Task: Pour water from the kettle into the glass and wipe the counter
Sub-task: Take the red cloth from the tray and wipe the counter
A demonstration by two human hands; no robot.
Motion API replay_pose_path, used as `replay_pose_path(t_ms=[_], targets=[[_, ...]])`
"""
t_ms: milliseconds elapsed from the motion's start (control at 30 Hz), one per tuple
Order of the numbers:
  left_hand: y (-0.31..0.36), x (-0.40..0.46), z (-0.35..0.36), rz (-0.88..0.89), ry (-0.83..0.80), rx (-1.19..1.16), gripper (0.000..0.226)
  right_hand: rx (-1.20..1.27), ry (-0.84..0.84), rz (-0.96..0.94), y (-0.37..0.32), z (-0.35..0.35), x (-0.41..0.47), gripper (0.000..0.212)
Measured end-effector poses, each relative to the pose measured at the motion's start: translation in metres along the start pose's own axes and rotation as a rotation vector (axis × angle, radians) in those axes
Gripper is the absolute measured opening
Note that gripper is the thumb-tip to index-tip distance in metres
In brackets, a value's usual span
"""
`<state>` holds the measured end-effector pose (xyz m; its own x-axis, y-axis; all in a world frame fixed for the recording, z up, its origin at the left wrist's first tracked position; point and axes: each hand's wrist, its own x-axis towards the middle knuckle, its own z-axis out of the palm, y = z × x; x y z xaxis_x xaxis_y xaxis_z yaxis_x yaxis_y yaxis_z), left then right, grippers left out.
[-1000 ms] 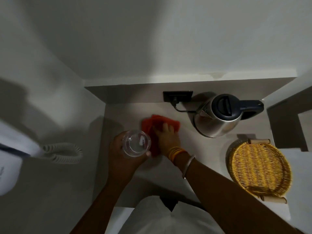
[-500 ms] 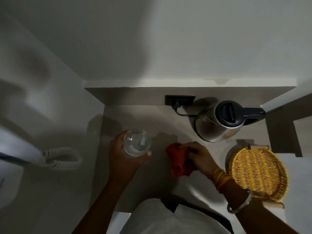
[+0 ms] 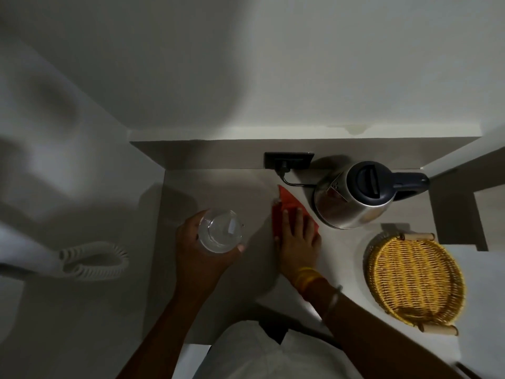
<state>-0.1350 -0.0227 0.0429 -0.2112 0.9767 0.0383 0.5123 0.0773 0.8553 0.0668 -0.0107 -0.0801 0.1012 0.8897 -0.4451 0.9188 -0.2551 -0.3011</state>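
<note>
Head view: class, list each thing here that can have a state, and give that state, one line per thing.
Kettle: upright on the counter, lid shut, cord plugged into the socket.
Glass: upright, held in the left hand, clear; water level hard to tell.
Cloth: pressed flat on the counter under the right hand.
Basket: empty, resting on the counter.

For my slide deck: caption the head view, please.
Left hand holds glass; right hand presses red cloth on counter beside kettle.
</note>
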Motion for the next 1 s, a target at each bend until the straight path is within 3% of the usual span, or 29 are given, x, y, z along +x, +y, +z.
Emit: replay_pose_path(t_ms=[100,233,333,433,567,733,867,1000], targets=[[0.008,-0.001,0.008,-0.006,0.016,-0.019,0.087,-0.046,-0.042,-0.066,-0.026,-0.001,0.040,0.079],[0.007,0.007,0.008,0.033,0.018,-0.057,0.087,-0.166,-0.160,-0.435,-0.062,-0.004,0.036,0.078],[0.006,0.009,0.017,0.060,0.006,-0.065,0.088,-0.118,-0.285,-0.646,-0.044,0.007,-0.008,0.072],[0.024,-0.013,0.035,0.073,-0.028,-0.047,0.084,-0.290,-0.353,-0.816,0.024,0.019,-0.070,0.062],[0.013,-0.013,0.040,-0.004,-0.020,-0.061,0.084,-0.294,-0.341,-0.773,0.087,0.019,-0.101,0.047],[-0.003,-0.017,0.041,-0.045,-0.082,-0.023,0.082,-0.152,-0.240,-0.434,0.124,-0.016,-0.101,0.046],[-0.015,-0.024,0.054,-0.063,-0.114,0.030,0.087,0.088,0.118,-0.370,0.133,-0.067,-0.106,0.046],[-0.026,-0.030,0.076,-0.113,-0.181,0.057,0.082,0.143,0.398,-0.197,0.159,-0.122,-0.110,0.030]])
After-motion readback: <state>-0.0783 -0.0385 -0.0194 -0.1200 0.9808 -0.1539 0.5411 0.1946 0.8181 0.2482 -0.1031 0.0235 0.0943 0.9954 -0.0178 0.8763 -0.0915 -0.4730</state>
